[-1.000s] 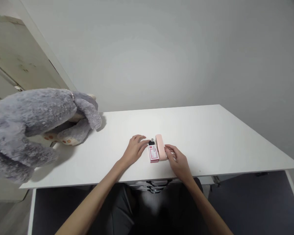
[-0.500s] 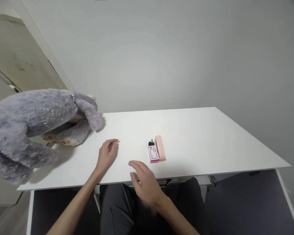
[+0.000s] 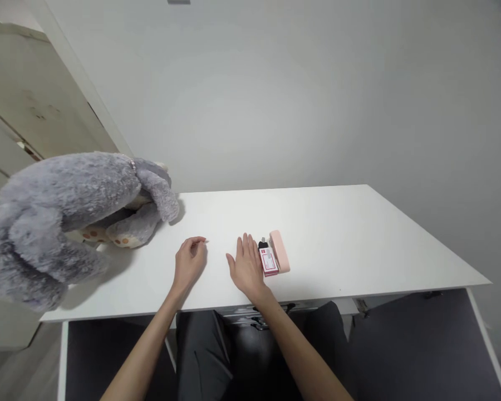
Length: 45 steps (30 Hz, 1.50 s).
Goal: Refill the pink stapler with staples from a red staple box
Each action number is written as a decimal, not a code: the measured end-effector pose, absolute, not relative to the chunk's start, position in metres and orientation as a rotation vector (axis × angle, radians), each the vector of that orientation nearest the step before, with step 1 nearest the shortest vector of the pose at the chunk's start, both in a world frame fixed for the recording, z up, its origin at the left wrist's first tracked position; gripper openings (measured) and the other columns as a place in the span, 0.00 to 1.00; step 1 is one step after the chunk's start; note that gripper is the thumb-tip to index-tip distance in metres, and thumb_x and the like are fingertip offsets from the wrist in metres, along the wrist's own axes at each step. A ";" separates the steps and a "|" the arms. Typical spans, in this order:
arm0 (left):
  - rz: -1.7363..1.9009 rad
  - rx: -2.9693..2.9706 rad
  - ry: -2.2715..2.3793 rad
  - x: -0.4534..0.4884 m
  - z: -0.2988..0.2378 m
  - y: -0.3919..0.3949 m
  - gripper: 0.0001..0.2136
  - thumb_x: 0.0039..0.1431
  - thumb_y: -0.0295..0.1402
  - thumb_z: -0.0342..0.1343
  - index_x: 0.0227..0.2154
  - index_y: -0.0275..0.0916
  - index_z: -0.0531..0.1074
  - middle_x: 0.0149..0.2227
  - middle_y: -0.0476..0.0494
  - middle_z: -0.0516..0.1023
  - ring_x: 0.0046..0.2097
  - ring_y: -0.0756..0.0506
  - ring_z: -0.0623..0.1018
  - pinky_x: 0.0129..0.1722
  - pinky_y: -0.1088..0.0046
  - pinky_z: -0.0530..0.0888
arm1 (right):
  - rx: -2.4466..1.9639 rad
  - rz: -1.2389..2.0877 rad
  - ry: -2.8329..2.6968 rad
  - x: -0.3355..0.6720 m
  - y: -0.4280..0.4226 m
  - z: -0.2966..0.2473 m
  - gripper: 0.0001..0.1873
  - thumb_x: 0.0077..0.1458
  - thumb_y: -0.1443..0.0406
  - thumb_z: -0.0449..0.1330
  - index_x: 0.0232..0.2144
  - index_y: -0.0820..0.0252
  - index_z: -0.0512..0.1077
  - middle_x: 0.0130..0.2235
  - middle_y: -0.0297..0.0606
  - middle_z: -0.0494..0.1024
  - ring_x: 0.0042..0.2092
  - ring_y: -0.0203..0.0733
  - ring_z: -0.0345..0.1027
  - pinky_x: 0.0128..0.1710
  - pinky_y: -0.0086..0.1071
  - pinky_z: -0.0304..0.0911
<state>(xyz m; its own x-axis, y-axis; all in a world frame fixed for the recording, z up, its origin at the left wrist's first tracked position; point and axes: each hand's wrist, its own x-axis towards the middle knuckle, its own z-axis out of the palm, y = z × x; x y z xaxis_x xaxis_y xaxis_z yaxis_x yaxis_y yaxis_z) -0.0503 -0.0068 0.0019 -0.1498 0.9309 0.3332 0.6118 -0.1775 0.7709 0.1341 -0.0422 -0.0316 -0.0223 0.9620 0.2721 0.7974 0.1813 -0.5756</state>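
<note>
On the table [image 3: 350, 234], a plush toy [image 3: 79, 184] sits left of the curled left hand [image 3: 189, 262], whose grip is unclear. Right of the flat, outspread right hand [image 3: 247, 268]: a pink case [image 3: 280, 250], a nearer box [image 3: 269, 260], its red print unreadable, and a black gadget [image 3: 263, 244].

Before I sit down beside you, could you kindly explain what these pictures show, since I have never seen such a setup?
Of course. There is no machine here, only a person's two bare hands. One camera, worn on the head, looks forward and down at a white table. The left hand has loosely curled fingers; the right hand is spread flat, close beside a white-and-red box. A pink case lies along the box's other side, with a small black item at its far end. A large grey plush toy is at the left. I see nothing held in either hand.
</note>
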 end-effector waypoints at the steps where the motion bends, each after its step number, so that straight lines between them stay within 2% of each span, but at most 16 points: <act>1: 1.258 1.772 1.736 -0.050 0.001 -0.006 0.13 0.64 0.42 0.54 0.42 0.41 0.79 0.47 0.38 0.85 0.50 0.37 0.82 0.58 0.57 0.74 | -1.667 0.320 -1.869 0.137 -0.042 -0.033 0.35 0.76 0.57 0.49 0.73 0.80 0.58 0.77 0.65 0.51 0.79 0.63 0.41 0.77 0.58 0.42; 17: 1.246 1.787 1.743 -0.050 -0.001 -0.002 0.13 0.63 0.41 0.55 0.42 0.41 0.79 0.47 0.39 0.85 0.51 0.38 0.82 0.59 0.58 0.74 | -1.834 0.194 -1.915 0.266 -0.011 -0.050 0.36 0.76 0.54 0.48 0.72 0.79 0.59 0.76 0.65 0.54 0.79 0.61 0.43 0.77 0.52 0.42; 24: 1.223 1.796 1.758 -0.051 -0.003 0.001 0.14 0.63 0.42 0.55 0.43 0.41 0.79 0.47 0.39 0.86 0.51 0.38 0.83 0.60 0.58 0.74 | -1.832 0.189 -1.873 0.330 -0.002 -0.058 0.34 0.76 0.55 0.47 0.72 0.74 0.60 0.76 0.61 0.56 0.78 0.59 0.46 0.76 0.53 0.47; 28: 1.210 1.795 1.774 -0.051 -0.004 0.002 0.14 0.63 0.43 0.56 0.43 0.41 0.80 0.47 0.39 0.86 0.51 0.38 0.83 0.60 0.58 0.74 | -1.809 0.197 -1.882 0.336 0.002 -0.058 0.34 0.75 0.56 0.46 0.72 0.74 0.61 0.76 0.61 0.58 0.78 0.59 0.47 0.75 0.53 0.48; 32: 1.186 1.807 1.782 -0.051 -0.003 0.002 0.13 0.63 0.43 0.56 0.42 0.42 0.80 0.47 0.40 0.86 0.51 0.38 0.82 0.60 0.57 0.73 | -1.840 0.212 -1.838 0.328 0.012 -0.054 0.33 0.74 0.59 0.45 0.72 0.75 0.59 0.77 0.62 0.55 0.79 0.59 0.43 0.76 0.53 0.45; 38: 1.156 1.840 1.796 -0.051 -0.003 0.003 0.13 0.64 0.43 0.55 0.42 0.42 0.80 0.47 0.40 0.86 0.52 0.38 0.82 0.60 0.58 0.73 | -2.005 0.212 -1.663 0.323 0.026 -0.049 0.34 0.73 0.59 0.48 0.72 0.79 0.59 0.77 0.67 0.51 0.79 0.68 0.36 0.76 0.58 0.42; 45: 1.149 1.831 1.802 -0.052 -0.003 0.003 0.14 0.63 0.43 0.55 0.42 0.43 0.81 0.47 0.41 0.86 0.51 0.38 0.82 0.61 0.59 0.73 | -1.960 0.135 -1.662 0.328 0.024 -0.056 0.33 0.73 0.59 0.48 0.70 0.78 0.61 0.75 0.67 0.55 0.79 0.69 0.38 0.74 0.61 0.43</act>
